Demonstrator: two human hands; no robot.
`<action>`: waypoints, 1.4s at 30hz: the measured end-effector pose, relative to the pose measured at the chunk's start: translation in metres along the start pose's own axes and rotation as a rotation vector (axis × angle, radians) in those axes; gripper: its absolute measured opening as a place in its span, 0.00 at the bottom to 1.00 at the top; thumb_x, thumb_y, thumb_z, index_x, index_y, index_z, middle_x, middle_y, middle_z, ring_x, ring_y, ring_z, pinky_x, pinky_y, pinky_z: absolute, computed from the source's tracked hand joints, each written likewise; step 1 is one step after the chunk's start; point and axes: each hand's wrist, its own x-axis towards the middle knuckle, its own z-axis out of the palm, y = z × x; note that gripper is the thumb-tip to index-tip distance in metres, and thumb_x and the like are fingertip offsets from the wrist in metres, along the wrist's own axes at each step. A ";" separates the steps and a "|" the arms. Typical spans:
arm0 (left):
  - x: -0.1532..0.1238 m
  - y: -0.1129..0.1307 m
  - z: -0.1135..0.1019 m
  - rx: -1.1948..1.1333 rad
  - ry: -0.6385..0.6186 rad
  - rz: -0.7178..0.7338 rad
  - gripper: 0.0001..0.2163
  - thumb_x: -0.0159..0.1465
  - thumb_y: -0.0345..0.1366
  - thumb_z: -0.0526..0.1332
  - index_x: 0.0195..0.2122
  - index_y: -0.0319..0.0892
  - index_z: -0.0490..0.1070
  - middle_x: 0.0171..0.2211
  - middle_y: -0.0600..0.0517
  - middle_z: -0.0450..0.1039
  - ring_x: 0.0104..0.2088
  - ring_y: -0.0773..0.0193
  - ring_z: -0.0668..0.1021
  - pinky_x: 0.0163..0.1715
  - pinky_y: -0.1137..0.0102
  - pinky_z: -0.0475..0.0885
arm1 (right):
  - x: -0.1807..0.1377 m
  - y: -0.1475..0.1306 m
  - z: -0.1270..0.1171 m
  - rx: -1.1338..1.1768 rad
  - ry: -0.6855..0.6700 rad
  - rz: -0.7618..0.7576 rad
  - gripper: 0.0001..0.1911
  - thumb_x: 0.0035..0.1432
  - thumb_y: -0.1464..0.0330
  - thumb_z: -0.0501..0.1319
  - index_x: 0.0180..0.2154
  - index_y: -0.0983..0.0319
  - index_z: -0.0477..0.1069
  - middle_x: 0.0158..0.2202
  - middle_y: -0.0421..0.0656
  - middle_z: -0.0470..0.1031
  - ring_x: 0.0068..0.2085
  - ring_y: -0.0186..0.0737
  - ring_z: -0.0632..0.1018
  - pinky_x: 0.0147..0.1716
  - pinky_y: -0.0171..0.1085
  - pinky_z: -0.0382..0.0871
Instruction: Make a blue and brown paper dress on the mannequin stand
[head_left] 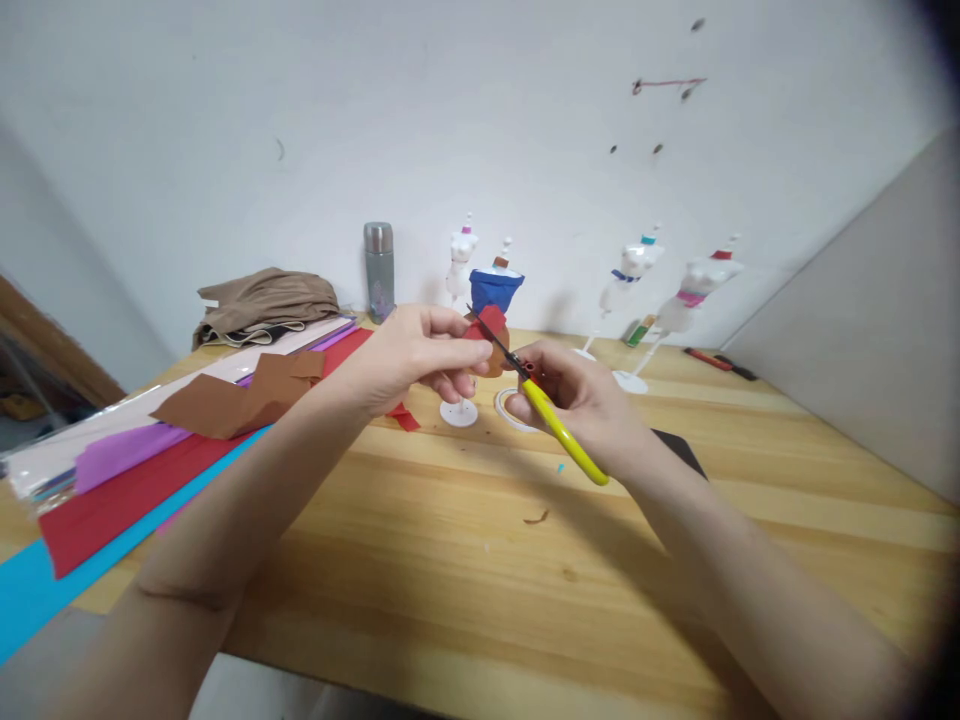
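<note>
Red paper piece (491, 322) is pinched in the left hand (412, 352), just left of the right hand (581, 400), whose closed grip angles yellow-handled scissors (555, 420) up-left into it.

Paper sheets (135, 450) lie left on the table (525, 560); flask (379, 270) far centre; mannequin stands (675, 290) far right; hands mid-table.

The left hand (409, 355) pinched a small red and brown paper piece (489, 330) above the wooden table (465, 560). At its three o'clock, the right hand (581, 400) gripped yellow-handled scissors (551, 415), blades touching the piece. Coloured paper sheets (135, 450) lay at nine o'clock.
</note>
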 end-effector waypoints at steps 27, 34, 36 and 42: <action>0.005 -0.004 0.004 -0.028 0.052 -0.037 0.04 0.56 0.25 0.63 0.25 0.33 0.75 0.23 0.48 0.78 0.18 0.71 0.76 0.20 0.78 0.73 | -0.003 0.002 0.000 -0.079 -0.008 0.027 0.24 0.44 0.52 0.73 0.37 0.58 0.69 0.28 0.38 0.65 0.28 0.37 0.65 0.29 0.40 0.60; 0.005 -0.004 0.004 0.001 0.055 -0.044 0.05 0.57 0.25 0.62 0.24 0.34 0.74 0.22 0.48 0.77 0.18 0.70 0.76 0.20 0.77 0.73 | 0.000 0.004 0.000 -0.058 -0.012 -0.004 0.23 0.44 0.53 0.74 0.34 0.58 0.68 0.26 0.37 0.65 0.28 0.36 0.67 0.27 0.39 0.62; 0.005 -0.004 0.004 0.000 0.056 -0.050 0.05 0.57 0.25 0.62 0.24 0.34 0.74 0.21 0.48 0.77 0.18 0.70 0.76 0.20 0.77 0.73 | 0.000 0.005 0.001 -0.044 0.011 0.005 0.24 0.42 0.54 0.75 0.34 0.58 0.69 0.27 0.37 0.66 0.28 0.36 0.68 0.28 0.39 0.63; 0.006 -0.001 -0.002 -0.058 0.017 -0.068 0.06 0.57 0.29 0.64 0.24 0.33 0.75 0.23 0.46 0.78 0.18 0.68 0.77 0.20 0.76 0.73 | 0.000 0.002 0.001 0.128 -0.076 0.042 0.18 0.45 0.59 0.73 0.34 0.57 0.70 0.26 0.35 0.67 0.27 0.34 0.68 0.29 0.38 0.65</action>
